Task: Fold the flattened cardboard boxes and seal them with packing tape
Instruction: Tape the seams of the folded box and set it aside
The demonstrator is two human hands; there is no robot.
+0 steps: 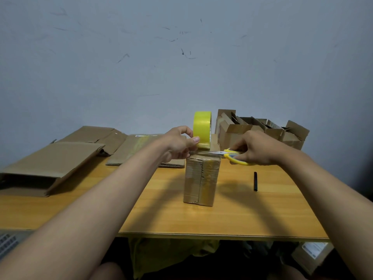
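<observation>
A small cardboard box [201, 178] stands upright near the middle of the wooden table [161, 215], its front face already striped with clear tape running down to the base. The left hand [178, 145] holds a yellow roll of packing tape [202, 129] on edge just above the box's top, thumb pressed against the roll's near side and the other fingers curled behind it. The right hand [256, 147] grips a pair of yellow-handled scissors [232, 154], fingers curled through and around the handles, with the blades pointing left along the top edge of the box, under the roll; how far the blades are apart cannot be made out. To the left lie several flattened boxes [52, 162], some overlapping, spread toward the wall. Behind the right hand stands a cluster of folded boxes [260, 130] with their top flaps open. A thin black stick-like object [255, 181] lies on the table to the right of the box, well apart from it.
</observation>
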